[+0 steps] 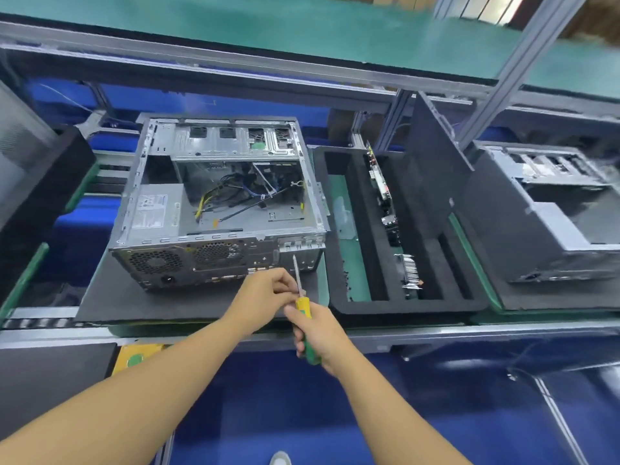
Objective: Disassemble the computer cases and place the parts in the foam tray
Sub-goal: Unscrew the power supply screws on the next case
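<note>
Blue panels and aluminium rails frame the line's worktop [503, 330], where a grey mat [110, 303] carries the computer case [161, 213], lying open side up with its rear panel turned toward me. Just beside it on the right sits the foam tray [409, 308], with a circuit board [380, 182] standing on edge in one of its slots, and a second case [550, 209] lies beyond that. My right hand [322, 333] is wrapped round the yellow and green handle of the screwdriver [303, 305], while the fingers [285, 280] of my left hand [265, 297] pinch the metal shaft just above the handle to steer it. The tip points at the rear panel below the slot brackets [302, 245]; I cannot tell whether it is seated in a screw. My worry is the tip slipping: if I push or turn before it sits square in the head, it may skate across the sheet metal, round off the screw, or jab toward my left fingers, which are close to the blade. A freed screw could also drop behind the mat rather than reach the tray.
</note>
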`<state>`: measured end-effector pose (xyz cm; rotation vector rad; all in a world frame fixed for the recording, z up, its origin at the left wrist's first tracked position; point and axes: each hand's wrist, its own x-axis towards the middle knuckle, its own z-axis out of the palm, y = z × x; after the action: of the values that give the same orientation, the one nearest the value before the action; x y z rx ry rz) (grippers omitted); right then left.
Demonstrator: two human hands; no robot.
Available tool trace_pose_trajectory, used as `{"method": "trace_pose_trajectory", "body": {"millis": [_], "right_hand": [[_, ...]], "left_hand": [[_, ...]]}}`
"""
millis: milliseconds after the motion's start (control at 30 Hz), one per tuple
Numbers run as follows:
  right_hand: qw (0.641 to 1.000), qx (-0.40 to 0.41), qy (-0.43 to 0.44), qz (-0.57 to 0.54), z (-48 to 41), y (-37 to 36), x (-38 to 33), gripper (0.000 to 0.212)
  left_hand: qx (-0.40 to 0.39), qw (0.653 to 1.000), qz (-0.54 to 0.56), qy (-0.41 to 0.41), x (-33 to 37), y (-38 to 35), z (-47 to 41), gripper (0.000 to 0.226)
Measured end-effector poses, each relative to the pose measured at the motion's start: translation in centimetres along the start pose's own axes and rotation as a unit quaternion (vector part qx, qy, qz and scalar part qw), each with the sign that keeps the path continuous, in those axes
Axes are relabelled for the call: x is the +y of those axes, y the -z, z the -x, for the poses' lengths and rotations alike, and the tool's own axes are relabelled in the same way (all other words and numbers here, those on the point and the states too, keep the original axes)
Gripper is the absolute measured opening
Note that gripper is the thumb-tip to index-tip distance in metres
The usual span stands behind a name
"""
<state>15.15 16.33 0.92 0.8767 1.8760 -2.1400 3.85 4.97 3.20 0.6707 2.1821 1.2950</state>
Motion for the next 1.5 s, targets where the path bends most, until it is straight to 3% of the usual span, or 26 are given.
{"method": "trace_pose_trajectory", "body": {"millis": [100, 200, 433, 500, 567, 633, 767, 833, 967, 1067, 1133, 1300, 1400, 1500], "right_hand": [[0.999, 0.006, 0.026, -0.026, 0.3, 2.0, 1.4, 0.020], [0.986, 0.044, 0.043, -0.158, 0.3, 3.7, 1.7, 0.025], [0.968, 0.069, 0.022, -0.241, -1.2, 7.7, -1.5, 0.019], [0.967, 0.089, 0.024, -0.237, -1.3, 8.9, -2.3, 0.013], [0.971, 0.128, 0.037, -0.197, -1.7, 10.3, -3.2, 0.008], [0.976, 0.188, 0.046, -0.095, -2.2, 11.8, -4.4, 0.006], [0.970, 0.233, -0.015, 0.064, -3.3, 14.0, -5.9, 0.017], [0.969, 0.240, -0.042, 0.043, -3.8, 14.1, -6.0, 0.019], [0.963, 0.262, -0.007, -0.063, -3.7, 11.7, -5.9, 0.014], [0.963, 0.222, 0.025, -0.153, -2.9, 7.7, -5.9, 0.009], [0.963, 0.186, 0.036, -0.190, -2.2, 4.2, -6.1, 0.004], [0.970, 0.051, 0.065, -0.230, -0.4, -5.3, -6.5, 0.009], [0.974, -0.025, 0.053, -0.221, 0.4, -11.0, -6.9, 0.021], [0.987, -0.068, 0.049, -0.135, 1.1, -15.6, -6.8, 0.026]], "left_hand": [[-0.009, 0.999, 0.031, 0.027, 0.0, -1.8, 0.3, 0.015], [-0.016, 0.999, 0.034, 0.032, 1.1, -3.7, 0.1, 0.014], [0.042, 0.997, -0.037, -0.049, 5.0, -7.1, -2.4, 0.024], [0.028, 0.996, -0.051, -0.065, 6.0, -7.7, -3.0, 0.024], [0.000, 0.995, -0.060, -0.074, 6.9, -8.1, -3.4, 0.039], [-0.012, 0.993, -0.085, -0.084, 7.5, -7.8, -3.5, 0.049], [0.009, 0.979, -0.144, -0.143, 8.8, -4.2, -3.0, 0.041], [0.035, 0.971, -0.171, -0.164, 9.3, -1.1, -2.8, 0.038], [0.125, 0.952, -0.211, -0.186, 9.5, 6.2, -2.6, 0.040], [0.170, 0.945, -0.240, -0.144, 8.1, 12.5, -1.9, 0.045], [0.158, 0.934, -0.310, -0.084, 6.1, 16.9, -0.8, 0.049], [-0.010, 0.873, -0.480, 0.091, 0.3, 24.8, 2.6, 0.068], [-0.114, 0.828, -0.543, 0.083, -2.3, 26.2, 3.5, 0.094], [-0.088, 0.816, -0.571, 0.021, -4.6, 26.5, 3.7, 0.092]]}}
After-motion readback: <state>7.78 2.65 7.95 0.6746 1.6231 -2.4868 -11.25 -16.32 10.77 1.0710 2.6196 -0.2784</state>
